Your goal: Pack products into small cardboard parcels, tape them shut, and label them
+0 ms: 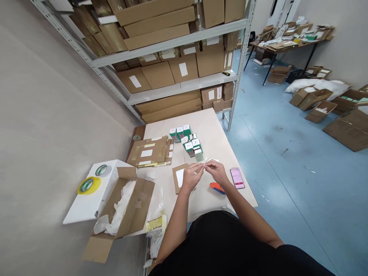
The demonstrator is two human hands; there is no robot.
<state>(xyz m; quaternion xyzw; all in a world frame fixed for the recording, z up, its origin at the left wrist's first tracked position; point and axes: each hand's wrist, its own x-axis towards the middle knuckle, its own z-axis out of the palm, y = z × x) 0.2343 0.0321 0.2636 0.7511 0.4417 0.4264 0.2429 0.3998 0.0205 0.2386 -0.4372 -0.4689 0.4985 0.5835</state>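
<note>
My left hand [192, 174] and my right hand [216, 171] meet over the table, fingertips pinched close together. Between them is a small whitish, thin piece [204, 165], too small to name. Just beyond my fingers stand several green-and-white small boxes [188, 147], grouped in two clusters. A flat piece of cardboard with a white label [176, 177] lies partly under my left hand. Beside my right forearm rests an orange and blue tool [217, 187], perhaps a cutter, partly hidden by the arm. A phone with a lit pink screen [237, 178] lies to the right.
Flattened cartons [152, 150] lie at the table's left. An open cardboard box [138, 203] with white paper stands nearer, beside tape rolls [88, 185] on a white box. A metal shelf [178, 89] full of cartons rises behind. More boxes [309, 99] sit on the blue floor.
</note>
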